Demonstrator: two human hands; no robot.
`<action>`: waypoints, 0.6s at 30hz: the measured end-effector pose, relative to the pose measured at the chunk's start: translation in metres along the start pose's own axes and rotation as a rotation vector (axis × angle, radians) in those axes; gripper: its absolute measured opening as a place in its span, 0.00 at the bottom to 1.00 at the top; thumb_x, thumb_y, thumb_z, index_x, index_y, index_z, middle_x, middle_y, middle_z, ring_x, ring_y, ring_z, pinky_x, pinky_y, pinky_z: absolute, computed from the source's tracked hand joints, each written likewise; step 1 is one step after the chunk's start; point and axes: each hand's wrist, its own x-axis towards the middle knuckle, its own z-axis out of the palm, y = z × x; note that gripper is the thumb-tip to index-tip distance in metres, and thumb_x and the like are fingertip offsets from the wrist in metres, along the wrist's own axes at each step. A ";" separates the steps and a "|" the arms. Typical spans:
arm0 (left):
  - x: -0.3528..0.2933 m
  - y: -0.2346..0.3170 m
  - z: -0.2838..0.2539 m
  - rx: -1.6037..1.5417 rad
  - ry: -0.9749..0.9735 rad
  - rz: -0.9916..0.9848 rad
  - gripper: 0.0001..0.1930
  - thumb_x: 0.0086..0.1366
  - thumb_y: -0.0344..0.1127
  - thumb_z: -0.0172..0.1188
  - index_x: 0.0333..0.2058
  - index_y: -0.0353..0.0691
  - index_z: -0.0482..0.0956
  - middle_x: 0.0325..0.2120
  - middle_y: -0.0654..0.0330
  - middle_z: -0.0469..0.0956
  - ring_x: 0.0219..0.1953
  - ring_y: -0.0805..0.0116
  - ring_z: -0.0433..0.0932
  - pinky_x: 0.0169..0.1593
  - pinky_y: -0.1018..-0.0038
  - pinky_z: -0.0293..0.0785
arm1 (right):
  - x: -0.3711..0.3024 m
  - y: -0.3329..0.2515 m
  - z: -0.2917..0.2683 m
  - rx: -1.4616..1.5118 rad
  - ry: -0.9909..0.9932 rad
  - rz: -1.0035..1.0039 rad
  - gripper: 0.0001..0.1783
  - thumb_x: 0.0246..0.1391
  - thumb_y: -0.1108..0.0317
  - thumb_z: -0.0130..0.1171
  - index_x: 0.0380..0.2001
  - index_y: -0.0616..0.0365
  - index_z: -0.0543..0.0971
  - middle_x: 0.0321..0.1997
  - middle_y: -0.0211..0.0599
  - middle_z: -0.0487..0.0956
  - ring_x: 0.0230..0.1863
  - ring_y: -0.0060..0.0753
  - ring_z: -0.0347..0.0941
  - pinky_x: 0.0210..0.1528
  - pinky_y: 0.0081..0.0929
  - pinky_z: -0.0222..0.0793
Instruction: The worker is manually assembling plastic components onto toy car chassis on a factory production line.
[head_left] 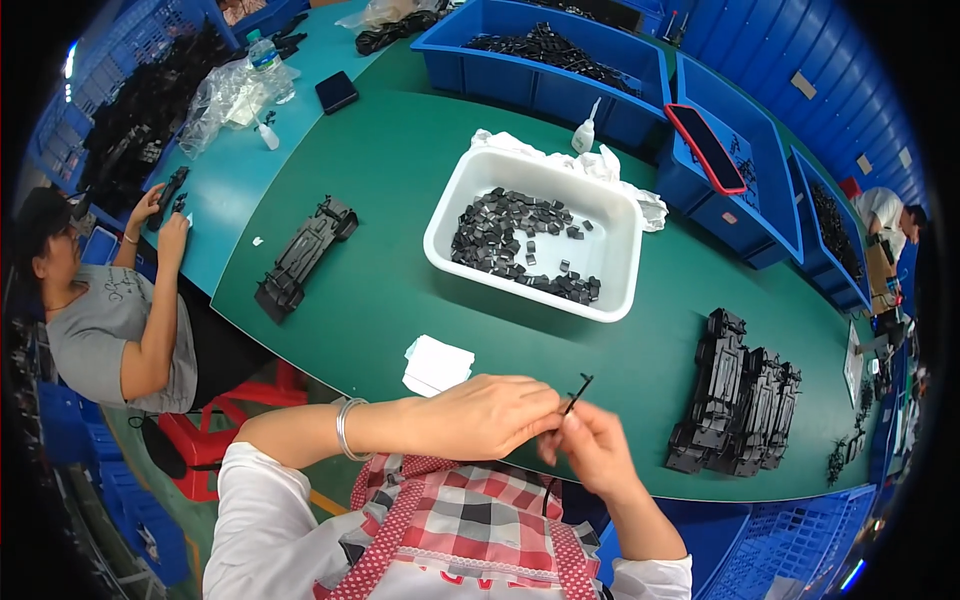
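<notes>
In front of my chest both hands meet, fingertips close together. A thin dark plastic part (578,392) with a small forked tip pokes up between them. My right hand (598,448) pinches this part between thumb and finger. My left hand (495,415), a silver bangle on its wrist, is closed, its fingertips right beside the part; what they grip is hidden. Just beyond the left wrist lies a stack of white paper pieces (438,366). Farther off, a white plastic tub (630,262) holds many small black plastic pieces (497,232).
Black toy-car chassis (720,390) stand grouped at the right; another chassis (306,258) lies at the left. Blue bins (540,75) line the far side, a red-edged phone (706,150) resting on one. A small white dropper bottle (584,136) is behind the tub. A co-worker (120,320) sits left.
</notes>
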 end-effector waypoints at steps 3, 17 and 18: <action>-0.007 0.006 0.002 -0.047 -0.075 -0.036 0.09 0.67 0.33 0.51 0.29 0.34 0.68 0.23 0.52 0.71 0.28 0.50 0.74 0.30 0.60 0.68 | -0.008 0.004 0.003 0.070 -0.140 0.009 0.11 0.64 0.70 0.49 0.42 0.67 0.76 0.28 0.31 0.74 0.28 0.19 0.69 0.32 0.20 0.66; -0.039 -0.009 -0.080 -0.899 -0.104 -0.199 0.15 0.72 0.38 0.45 0.29 0.35 0.74 0.26 0.62 0.71 0.29 0.74 0.67 0.35 0.76 0.67 | -0.024 -0.074 -0.040 -0.477 -0.560 -0.142 0.15 0.50 0.74 0.61 0.15 0.65 0.70 0.16 0.41 0.67 0.19 0.41 0.66 0.23 0.36 0.61; -0.022 -0.014 -0.097 -0.612 0.036 -0.251 0.16 0.72 0.38 0.45 0.29 0.35 0.75 0.26 0.63 0.72 0.29 0.76 0.67 0.35 0.77 0.67 | -0.028 -0.099 -0.055 -0.739 -0.324 -0.309 0.08 0.48 0.75 0.62 0.20 0.63 0.74 0.19 0.40 0.70 0.22 0.37 0.69 0.24 0.29 0.63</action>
